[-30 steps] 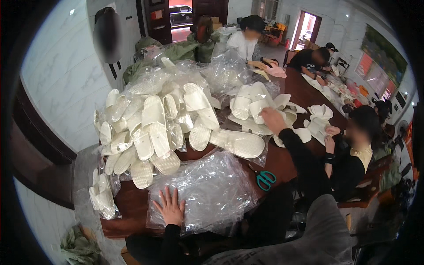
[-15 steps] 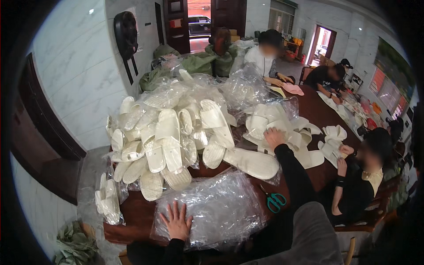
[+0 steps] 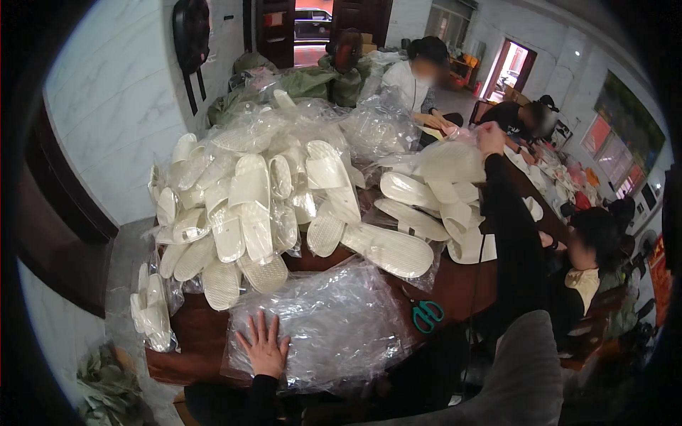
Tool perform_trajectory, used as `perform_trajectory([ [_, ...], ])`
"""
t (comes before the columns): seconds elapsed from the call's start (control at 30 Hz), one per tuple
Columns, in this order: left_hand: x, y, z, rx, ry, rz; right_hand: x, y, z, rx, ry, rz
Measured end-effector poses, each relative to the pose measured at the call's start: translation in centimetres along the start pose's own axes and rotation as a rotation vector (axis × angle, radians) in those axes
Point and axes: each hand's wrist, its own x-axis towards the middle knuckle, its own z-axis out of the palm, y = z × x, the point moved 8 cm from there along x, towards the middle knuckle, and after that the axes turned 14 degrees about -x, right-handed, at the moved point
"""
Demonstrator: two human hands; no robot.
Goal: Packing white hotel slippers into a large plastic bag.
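Observation:
My left hand point(image 3: 268, 346) lies flat with fingers spread on a stack of clear plastic bags point(image 3: 334, 323) at the table's near edge. My right hand point(image 3: 490, 140) is raised at the far right, its fingers closed on what looks like a clear plastic bag point(image 3: 463, 135). Below that hand, a cream slipper point(image 3: 451, 163) sits above other loose cream slippers point(image 3: 408, 190); whether it hangs from the bag I cannot tell. Left of them rises a large pile of bagged cream slippers point(image 3: 252, 202).
Teal-handled scissors point(image 3: 428, 317) lie right of the bag stack on the dark red table point(image 3: 192, 341). A person in white point(image 3: 410, 89) sits across the far side, another in black point(image 3: 575, 277) at the right. Green sacks point(image 3: 305, 84) stand behind the pile.
My right hand has risen from the loose slippers and moved away to the far right, lifting clear plastic. The slippers beneath have shifted. My left hand stays flat on the bag stack.

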Motion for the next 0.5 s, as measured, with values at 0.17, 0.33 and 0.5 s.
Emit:
perform_trajectory([
  [0.17,-0.5,-0.2,-0.6,0.007,0.008,-0.008,3.8,-1.9,-5.1,-0.18,0.072,0.059],
  [0.33,-0.4,-0.2,-0.7,-0.007,0.031,0.013,6.7,-3.8,-11.0,-0.246,0.229,0.112],
  [0.5,-0.5,-0.3,-0.9,-0.004,0.057,0.022,7.0,-6.4,-18.0,-0.117,0.445,0.073],
])
